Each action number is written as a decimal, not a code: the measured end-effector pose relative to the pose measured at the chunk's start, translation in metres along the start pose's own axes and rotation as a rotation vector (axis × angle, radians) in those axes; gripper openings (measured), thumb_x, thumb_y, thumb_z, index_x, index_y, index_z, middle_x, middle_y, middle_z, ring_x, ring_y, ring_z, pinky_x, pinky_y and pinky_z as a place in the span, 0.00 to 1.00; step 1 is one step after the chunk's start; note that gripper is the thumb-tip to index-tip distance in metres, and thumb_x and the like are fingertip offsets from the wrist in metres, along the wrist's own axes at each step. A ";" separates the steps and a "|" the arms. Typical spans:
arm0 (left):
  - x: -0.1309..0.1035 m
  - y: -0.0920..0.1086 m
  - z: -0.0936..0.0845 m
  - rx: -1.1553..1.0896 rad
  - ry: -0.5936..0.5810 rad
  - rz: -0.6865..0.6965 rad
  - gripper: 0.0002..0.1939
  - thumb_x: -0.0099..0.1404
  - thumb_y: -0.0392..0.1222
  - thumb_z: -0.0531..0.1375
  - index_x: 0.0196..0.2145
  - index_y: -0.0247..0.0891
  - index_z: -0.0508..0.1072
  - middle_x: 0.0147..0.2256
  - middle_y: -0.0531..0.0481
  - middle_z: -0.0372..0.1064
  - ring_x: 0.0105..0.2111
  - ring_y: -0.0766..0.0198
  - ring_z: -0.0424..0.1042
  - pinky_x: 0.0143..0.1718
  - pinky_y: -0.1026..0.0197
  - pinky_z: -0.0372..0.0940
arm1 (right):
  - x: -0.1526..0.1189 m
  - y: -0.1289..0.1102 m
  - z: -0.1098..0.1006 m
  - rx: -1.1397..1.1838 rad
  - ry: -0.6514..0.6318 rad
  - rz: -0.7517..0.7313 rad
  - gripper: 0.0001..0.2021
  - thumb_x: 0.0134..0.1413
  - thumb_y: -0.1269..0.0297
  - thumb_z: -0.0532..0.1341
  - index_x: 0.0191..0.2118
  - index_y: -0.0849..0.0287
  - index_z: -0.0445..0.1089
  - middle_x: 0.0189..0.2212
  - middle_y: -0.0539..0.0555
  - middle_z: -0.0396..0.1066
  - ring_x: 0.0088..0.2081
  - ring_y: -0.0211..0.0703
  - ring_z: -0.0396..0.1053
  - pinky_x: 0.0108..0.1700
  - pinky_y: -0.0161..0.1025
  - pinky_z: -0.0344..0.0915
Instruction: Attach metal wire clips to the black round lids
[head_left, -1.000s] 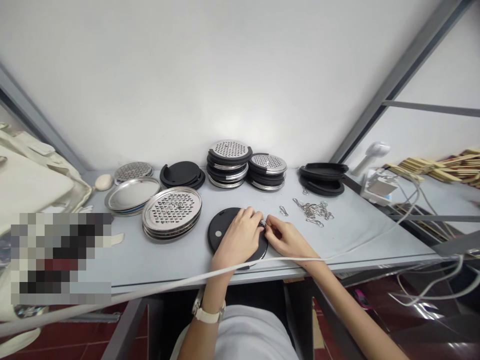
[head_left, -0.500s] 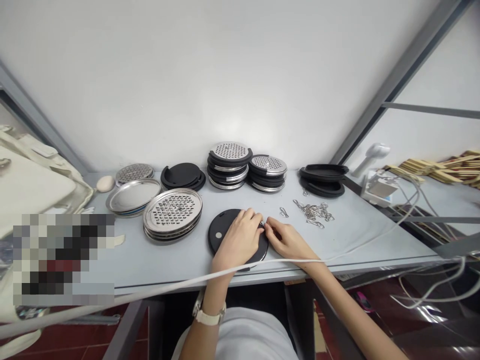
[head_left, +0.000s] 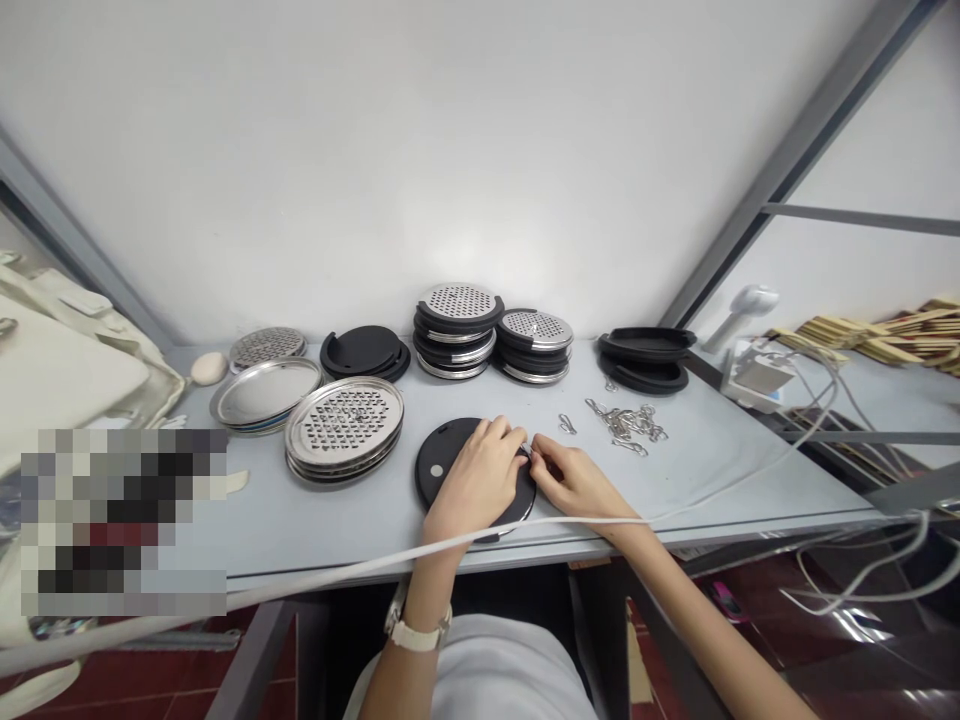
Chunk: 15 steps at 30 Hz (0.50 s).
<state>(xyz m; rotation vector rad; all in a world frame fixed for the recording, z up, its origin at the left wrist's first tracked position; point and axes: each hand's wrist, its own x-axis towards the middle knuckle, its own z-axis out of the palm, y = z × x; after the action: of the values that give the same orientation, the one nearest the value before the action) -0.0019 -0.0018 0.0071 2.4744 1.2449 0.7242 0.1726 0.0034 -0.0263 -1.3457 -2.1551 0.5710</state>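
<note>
A black round disc [head_left: 442,490] with a pale round spot lies near the table's front edge, a thin shiny rim showing at its lower right. My left hand [head_left: 484,470] rests across it, with bent fingers gripping toward its right side. My right hand [head_left: 566,475] pinches at the disc's right edge, where a small shiny metal clip [head_left: 526,450] partly shows between the two hands. Its lower end is hidden by the fingers. Beyond my right hand lie one loose metal clip [head_left: 567,425] and a pile of similar clips [head_left: 628,425].
Perforated metal grater discs [head_left: 345,420] are stacked at left, beside plain metal discs [head_left: 266,390]. Black holders [head_left: 364,352], two assembled stacks [head_left: 459,330] and black trays [head_left: 646,358] stand along the wall. A white cable [head_left: 360,570] crosses in front; a scanner [head_left: 739,315] stands right.
Both hands stay almost in place on the disc; the right fingers shift very slightly at its edge. The view moves a little.
</note>
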 end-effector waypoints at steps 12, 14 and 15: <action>0.000 -0.001 0.000 -0.024 0.006 0.006 0.05 0.68 0.33 0.51 0.37 0.39 0.66 0.39 0.49 0.62 0.43 0.58 0.62 0.44 0.56 0.62 | -0.001 -0.001 0.001 0.035 0.031 0.010 0.11 0.61 0.63 0.49 0.27 0.55 0.51 0.19 0.44 0.53 0.21 0.35 0.54 0.26 0.33 0.50; 0.000 -0.001 0.000 -0.030 0.005 0.002 0.06 0.68 0.32 0.51 0.37 0.39 0.66 0.39 0.49 0.62 0.43 0.58 0.62 0.44 0.56 0.62 | -0.001 -0.001 0.001 0.039 0.033 0.012 0.11 0.61 0.63 0.49 0.27 0.55 0.50 0.19 0.44 0.53 0.21 0.35 0.54 0.26 0.33 0.50; 0.000 -0.001 0.000 -0.034 0.004 0.001 0.06 0.67 0.32 0.51 0.37 0.39 0.66 0.39 0.48 0.62 0.43 0.58 0.62 0.44 0.56 0.62 | -0.001 -0.001 0.001 0.040 0.035 0.013 0.11 0.61 0.63 0.49 0.27 0.55 0.50 0.19 0.44 0.53 0.21 0.35 0.54 0.26 0.33 0.50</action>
<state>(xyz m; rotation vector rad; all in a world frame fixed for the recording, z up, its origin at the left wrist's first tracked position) -0.0028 -0.0012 0.0060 2.4470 1.2227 0.7442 0.1720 0.0022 -0.0266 -1.3399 -2.0978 0.5886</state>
